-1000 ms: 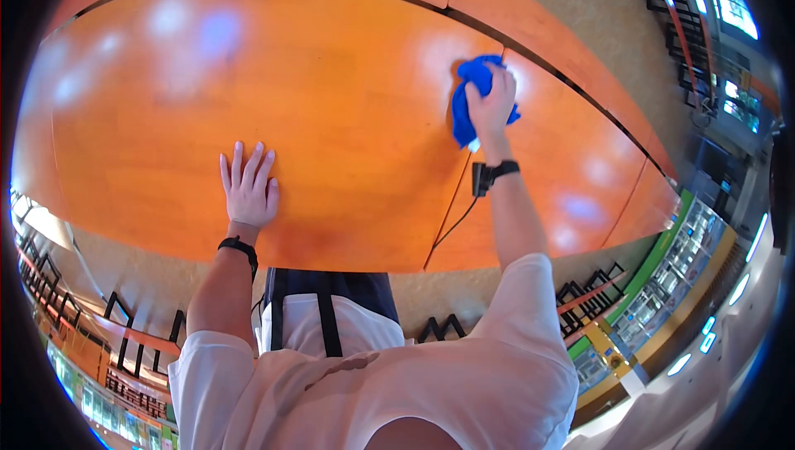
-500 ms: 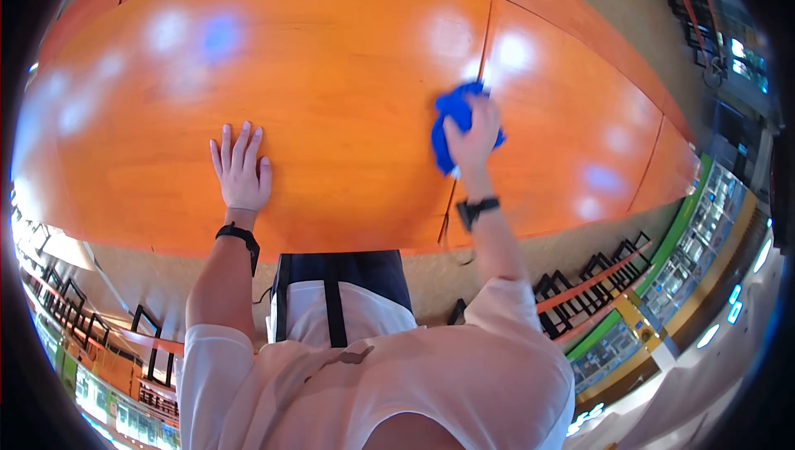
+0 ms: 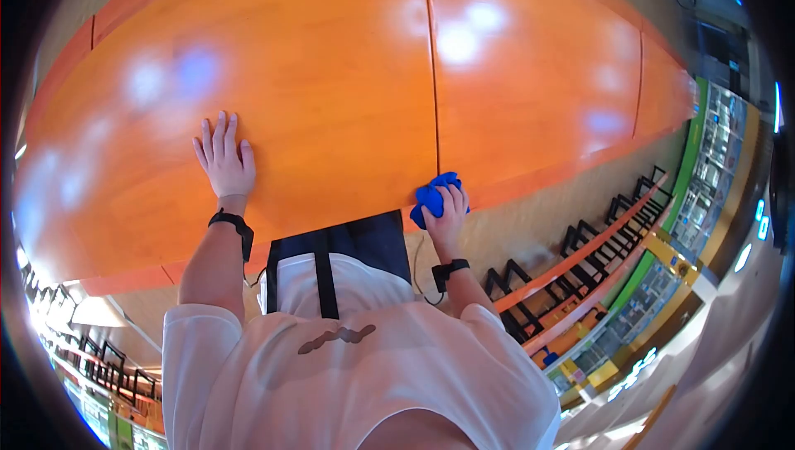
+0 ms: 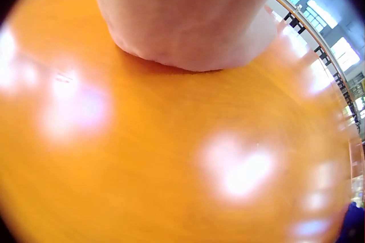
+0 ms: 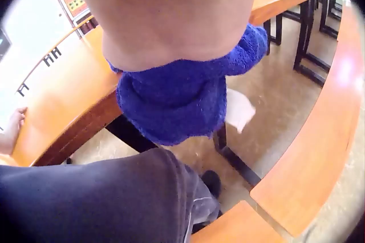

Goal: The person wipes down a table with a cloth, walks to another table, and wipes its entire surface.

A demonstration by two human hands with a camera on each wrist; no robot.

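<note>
In the head view my right hand [image 3: 450, 218] grips a bunched blue cloth [image 3: 426, 200] at the near edge of the orange table [image 3: 323, 102], close to a seam between two tabletops. The right wrist view has the fluffy cloth [image 5: 174, 109] hanging past the table's edge under the hand [image 5: 171, 21], whose fingers are hidden there. A small white tag-like piece [image 5: 240, 111] dangles beside it. My left hand [image 3: 225, 167] rests flat on the tabletop with fingers spread. Up close, the left wrist view catches only the base of that hand [image 4: 188, 32] against the glossy wood.
An orange bench [image 5: 313, 146] on black legs runs alongside the table. The person's dark trouser leg [image 5: 97, 203] is right by the table edge. Further right stand rows of black-legged seating [image 3: 580, 259] and a green-edged counter [image 3: 704, 177].
My right hand has pulled the blue cloth toward the body, from the far part of the table to its near edge. The left hand stays flat on the table; the head view has shifted.
</note>
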